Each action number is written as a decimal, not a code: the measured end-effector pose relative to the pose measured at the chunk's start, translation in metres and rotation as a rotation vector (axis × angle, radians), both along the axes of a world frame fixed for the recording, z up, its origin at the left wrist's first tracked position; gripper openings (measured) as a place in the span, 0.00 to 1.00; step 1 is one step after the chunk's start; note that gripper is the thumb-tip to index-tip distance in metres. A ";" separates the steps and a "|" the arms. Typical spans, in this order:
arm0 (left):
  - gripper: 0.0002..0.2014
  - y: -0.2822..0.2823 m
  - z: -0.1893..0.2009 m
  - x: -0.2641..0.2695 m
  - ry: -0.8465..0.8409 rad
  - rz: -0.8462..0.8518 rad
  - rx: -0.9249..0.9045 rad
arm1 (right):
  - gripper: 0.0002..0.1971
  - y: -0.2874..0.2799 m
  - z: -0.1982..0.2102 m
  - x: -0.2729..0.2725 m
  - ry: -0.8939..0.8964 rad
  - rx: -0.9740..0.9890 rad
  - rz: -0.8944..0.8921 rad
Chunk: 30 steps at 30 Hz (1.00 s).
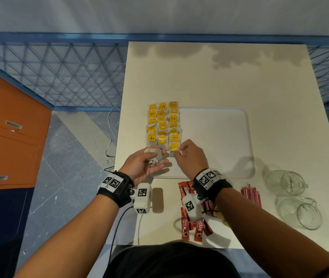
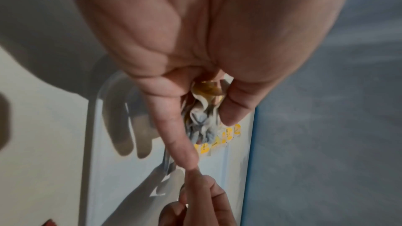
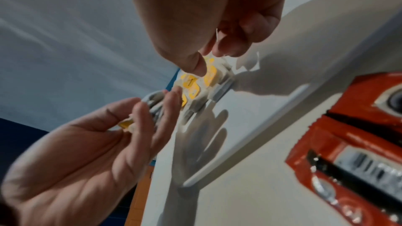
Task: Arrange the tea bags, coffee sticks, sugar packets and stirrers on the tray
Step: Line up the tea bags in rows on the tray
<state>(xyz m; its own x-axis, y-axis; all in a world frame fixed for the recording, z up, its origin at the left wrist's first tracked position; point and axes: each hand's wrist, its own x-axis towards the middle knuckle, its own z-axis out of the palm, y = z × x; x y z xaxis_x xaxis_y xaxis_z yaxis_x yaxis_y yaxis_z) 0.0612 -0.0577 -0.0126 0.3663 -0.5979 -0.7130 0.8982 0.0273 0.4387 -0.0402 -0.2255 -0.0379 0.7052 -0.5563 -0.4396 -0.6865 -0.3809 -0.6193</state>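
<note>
Tea bags [image 1: 162, 125] are laid in three columns along the tray [image 1: 247, 137] left edge. A small stack [image 1: 155, 157] is cupped in the left hand [image 1: 142, 163], fingers curled round it. Right hand [image 1: 189, 155] fingertips are pinched narrow at the nearest bag [image 1: 174, 147] of the right column; whether it is gripped cannot be told. Best laid flat, tag up, aligned with the column. Little room is left at the tray's near rim; right of the columns is open. Coffee sticks [image 1: 195, 227] and stirrers [image 1: 251, 195] lie off-tray, near.

Yellow-tagged tea bags [image 1: 162, 125] lie in three rows on the white tray's [image 1: 219, 121] left side — red coffee sticks [image 1: 191, 225] in front.
</note>
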 end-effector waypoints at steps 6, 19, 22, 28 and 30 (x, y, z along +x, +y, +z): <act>0.19 -0.003 -0.001 -0.001 0.027 0.023 0.016 | 0.08 0.018 0.022 -0.002 -0.278 0.115 0.169; 0.27 -0.002 0.007 0.001 0.026 -0.076 -0.085 | 0.05 0.033 0.026 0.004 -0.302 0.113 0.193; 0.28 -0.002 0.008 0.000 0.036 -0.067 -0.079 | 0.04 0.031 0.028 0.005 -0.298 0.117 0.154; 0.16 0.006 -0.002 -0.002 -0.089 -0.133 0.028 | 0.06 0.026 0.020 0.002 -0.293 0.204 0.070; 0.16 0.006 -0.003 -0.003 -0.111 -0.155 0.027 | 0.04 0.023 0.020 0.001 -0.301 0.199 0.035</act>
<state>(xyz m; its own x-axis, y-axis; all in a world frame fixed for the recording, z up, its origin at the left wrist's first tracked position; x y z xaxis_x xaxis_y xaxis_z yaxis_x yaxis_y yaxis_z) 0.0580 -0.0516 -0.0160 0.3488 -0.6346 -0.6896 0.8368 -0.1205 0.5341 -0.0391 -0.2026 -0.0182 0.8367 -0.4539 -0.3065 -0.4507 -0.2526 -0.8562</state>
